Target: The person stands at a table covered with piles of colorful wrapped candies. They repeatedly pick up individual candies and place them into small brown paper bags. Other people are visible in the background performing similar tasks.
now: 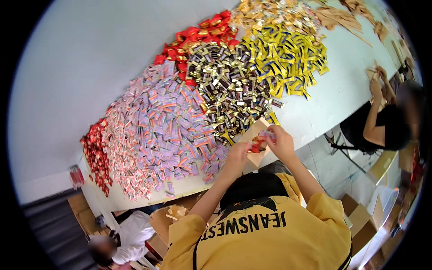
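An open brown paper box or bag [258, 159] lies at the table's near edge, in front of my body. My right hand [282, 143] is over it, its fingertips closed on a small purple wrapped packet [269, 135]. Beside that packet is a red and gold wrapped sweet [258, 144]. My left hand [237, 156] is at the box's left side with its fingertips against the red sweet; they are blurred, so their grip is unclear. Just beyond the box, dark brown and gold wrapped bars [236, 91] lie heaped. Purple packets [168, 118] spread to the left.
Yellow packets [287, 60], red packets [189, 35], pink-white sweets [126, 148] and dark red sweets [98, 148] are piled along the white table [324, 114]. One person [393, 125] sits at the right, another [131, 236] at lower left. Cardboard boxes [361, 219] stand at lower right.
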Demonstrator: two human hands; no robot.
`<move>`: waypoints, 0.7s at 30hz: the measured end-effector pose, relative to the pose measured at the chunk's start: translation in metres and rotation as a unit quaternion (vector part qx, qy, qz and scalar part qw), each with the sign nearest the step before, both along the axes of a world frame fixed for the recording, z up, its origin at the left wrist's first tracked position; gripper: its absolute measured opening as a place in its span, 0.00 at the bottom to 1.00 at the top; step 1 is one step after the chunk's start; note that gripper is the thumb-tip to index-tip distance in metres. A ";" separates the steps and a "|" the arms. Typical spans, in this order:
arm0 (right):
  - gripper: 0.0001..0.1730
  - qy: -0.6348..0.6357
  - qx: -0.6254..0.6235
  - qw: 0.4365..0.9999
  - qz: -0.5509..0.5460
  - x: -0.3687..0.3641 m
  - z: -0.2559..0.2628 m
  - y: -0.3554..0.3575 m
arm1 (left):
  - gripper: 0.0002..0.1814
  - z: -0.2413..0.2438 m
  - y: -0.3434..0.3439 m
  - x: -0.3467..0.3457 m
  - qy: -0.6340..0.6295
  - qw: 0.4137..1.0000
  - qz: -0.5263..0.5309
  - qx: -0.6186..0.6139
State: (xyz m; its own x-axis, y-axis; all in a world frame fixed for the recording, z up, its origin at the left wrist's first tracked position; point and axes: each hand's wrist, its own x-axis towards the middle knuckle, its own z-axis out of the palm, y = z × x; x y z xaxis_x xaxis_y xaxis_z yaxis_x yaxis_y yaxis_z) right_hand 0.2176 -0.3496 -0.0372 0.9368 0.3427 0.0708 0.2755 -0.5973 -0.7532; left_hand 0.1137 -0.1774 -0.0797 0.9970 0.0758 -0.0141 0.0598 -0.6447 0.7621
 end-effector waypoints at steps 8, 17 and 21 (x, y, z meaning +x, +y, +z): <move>0.18 0.064 0.136 0.971 0.185 0.084 0.044 0.070 | 0.17 0.002 -0.045 0.022 -0.119 0.934 -0.119 0.314; 0.21 0.038 0.339 0.883 0.324 0.128 0.084 0.299 | 0.20 -0.031 -0.043 0.006 0.018 0.949 -0.095 0.300; 0.14 -0.164 -0.136 0.840 0.498 0.181 0.037 0.310 | 0.17 -0.030 -0.035 -0.003 0.010 0.961 -0.009 0.277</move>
